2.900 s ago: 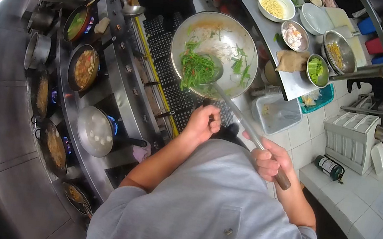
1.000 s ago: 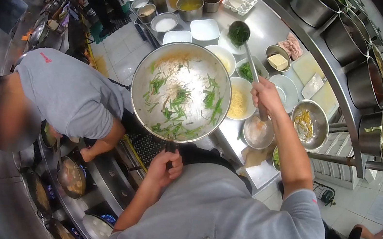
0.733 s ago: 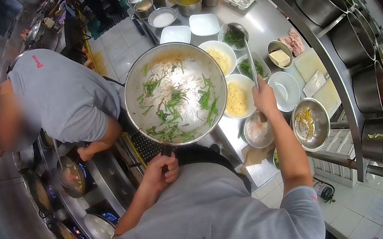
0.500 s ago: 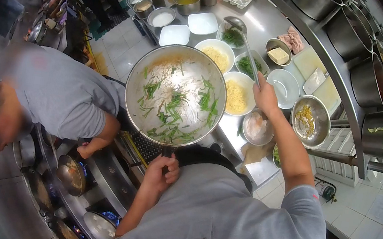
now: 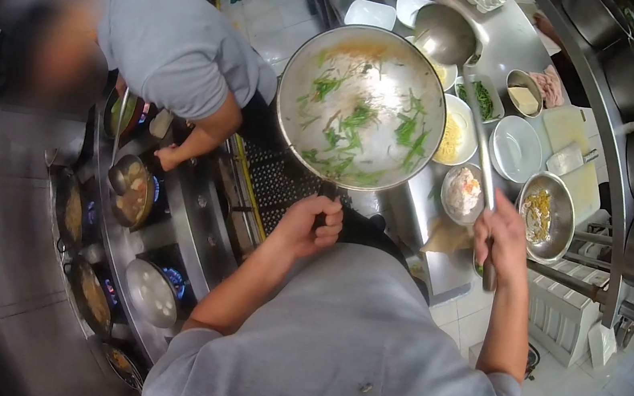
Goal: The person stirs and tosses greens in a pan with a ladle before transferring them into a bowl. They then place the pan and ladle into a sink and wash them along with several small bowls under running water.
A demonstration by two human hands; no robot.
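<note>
My left hand (image 5: pixel 313 226) is closed around the dark handle of a large round pan (image 5: pixel 385 86), held up in front of my body. Chopped green stalks (image 5: pixel 359 116) are scattered over its pale inside. My right hand (image 5: pixel 503 236) grips the long handle of a ladle (image 5: pixel 485 161), whose bowl is raised beyond the pan's right edge, over the counter bowls. Nearest to that hand are a bowl of pale pinkish food (image 5: pixel 462 192) and a metal bowl (image 5: pixel 567 221) with yellow bits. A bowl of yellow noodles (image 5: pixel 450 136) stands just right of the pan.
A co-worker in a grey shirt (image 5: pixel 181 41) stands at the left by a wok (image 5: pixel 133 192). Several pans sit over lit burners there. On the counter are a clear bowl (image 5: pixel 517 149), greens (image 5: pixel 483 100) and a cutting board (image 5: pixel 591 196). A shelf rail (image 5: pixel 615 256) runs along the right.
The ladle has risen from over the greens toward me, and my right hand has drawn back toward my body. My view has shifted left; the pan stays in my left hand.
</note>
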